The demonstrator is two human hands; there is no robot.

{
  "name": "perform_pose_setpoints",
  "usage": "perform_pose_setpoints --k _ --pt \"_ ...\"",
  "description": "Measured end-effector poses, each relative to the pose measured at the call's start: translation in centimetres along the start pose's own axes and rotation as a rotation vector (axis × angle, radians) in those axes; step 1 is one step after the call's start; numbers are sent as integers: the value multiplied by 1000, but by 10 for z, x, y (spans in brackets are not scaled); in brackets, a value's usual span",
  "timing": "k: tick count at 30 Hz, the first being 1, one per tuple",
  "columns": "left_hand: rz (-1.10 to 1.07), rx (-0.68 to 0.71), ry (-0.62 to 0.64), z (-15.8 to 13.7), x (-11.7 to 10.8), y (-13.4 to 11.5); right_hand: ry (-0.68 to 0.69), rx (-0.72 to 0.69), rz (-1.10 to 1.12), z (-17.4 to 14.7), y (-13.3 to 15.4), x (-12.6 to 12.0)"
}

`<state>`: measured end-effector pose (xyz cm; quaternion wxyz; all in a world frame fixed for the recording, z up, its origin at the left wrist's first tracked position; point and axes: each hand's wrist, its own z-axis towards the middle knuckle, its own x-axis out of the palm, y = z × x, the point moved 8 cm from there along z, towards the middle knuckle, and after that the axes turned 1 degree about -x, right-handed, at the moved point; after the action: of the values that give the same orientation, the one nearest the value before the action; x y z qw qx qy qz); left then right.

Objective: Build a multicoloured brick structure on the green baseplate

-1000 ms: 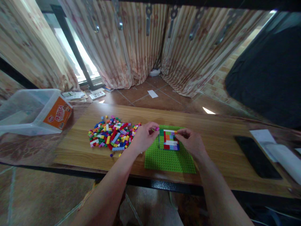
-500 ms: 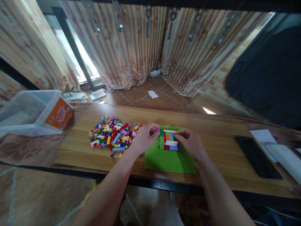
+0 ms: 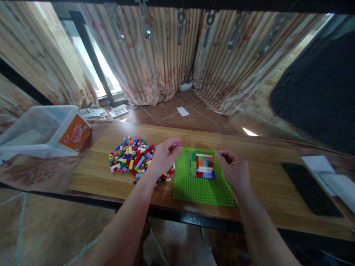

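Brick assembly [image 3: 205,162]: how is it situated relative to the grips?

— It is seated on the green baseplate [image 3: 202,194], to the right of the left grip [image 3: 166,155] and just left of the right grip [image 3: 233,168]; a narrow gap is seen at the right fingertips [image 3: 218,155].

And what is held?

— By the left grip, closed to a pinch, a small pink brick [image 3: 179,145] is held near the baseplate's far left corner. In the right grip, thumb and fingers are drawn near one another; whether anything is held cannot be told.

Which parts are distinguished?

— A green brick [image 3: 193,157] is set at the far corner on the left grip's side, and a white brick [image 3: 205,170] is laid toward the near edge.

And farther out?

— To the left of the left grip, loose bricks [image 3: 130,157] are heaped on the table [image 3: 263,177], partly hidden by it; beyond them, a transparent bin [image 3: 41,129] is seen. Well right of the right grip, a dark flat slab [image 3: 310,188] is shown.
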<state>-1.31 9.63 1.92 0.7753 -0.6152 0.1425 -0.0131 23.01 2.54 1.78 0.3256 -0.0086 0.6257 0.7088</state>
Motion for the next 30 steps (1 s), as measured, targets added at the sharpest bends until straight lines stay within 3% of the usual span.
perform_pose_setpoints --k 5,12,18,24,30 --pt "-169 -94 -86 4 -28 8 77 -139 -50 -14 25 20" --pt "-281 -212 52 -3 -16 10 184 -229 -68 -27 38 43" --pt "-167 -163 21 -1 -25 10 196 -310 -84 -40 52 57" --pt "30 -111 -29 1 -37 3 355 -458 -132 -68 77 101" --pt "112 -103 -68 0 -42 2 444 -426 -226 -72 68 129"
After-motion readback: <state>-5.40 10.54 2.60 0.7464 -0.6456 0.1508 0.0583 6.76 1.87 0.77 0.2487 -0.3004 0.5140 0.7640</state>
